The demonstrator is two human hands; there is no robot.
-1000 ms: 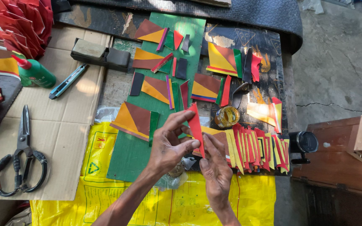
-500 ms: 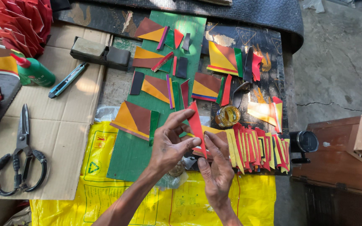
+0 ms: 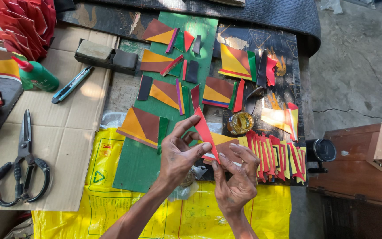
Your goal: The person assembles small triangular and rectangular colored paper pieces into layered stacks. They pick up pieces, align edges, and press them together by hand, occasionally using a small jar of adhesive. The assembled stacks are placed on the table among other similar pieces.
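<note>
My left hand (image 3: 178, 154) pinches a narrow red paper strip (image 3: 205, 132) between thumb and fingers, holding it upright and tilted. My right hand (image 3: 235, 177) presses fingertips on a small brown, yellow and red folded paper piece (image 3: 224, 146) right under that strip. Both hands meet above the green cutting board (image 3: 138, 163), near its lower right corner. Just beyond my right hand stands an open jar of amber glue (image 3: 240, 123).
A row of red and yellow strips (image 3: 279, 155) lies right of my hands. Several brown-yellow paper pieces (image 3: 140, 125) cover the board. Scissors (image 3: 21, 163), a utility knife (image 3: 70, 85) and a green bottle (image 3: 38, 75) rest on cardboard at left. A wooden box (image 3: 368, 163) sits right.
Both hands stay in nearly the same place. The left fingers have shifted slightly along the red strip.
</note>
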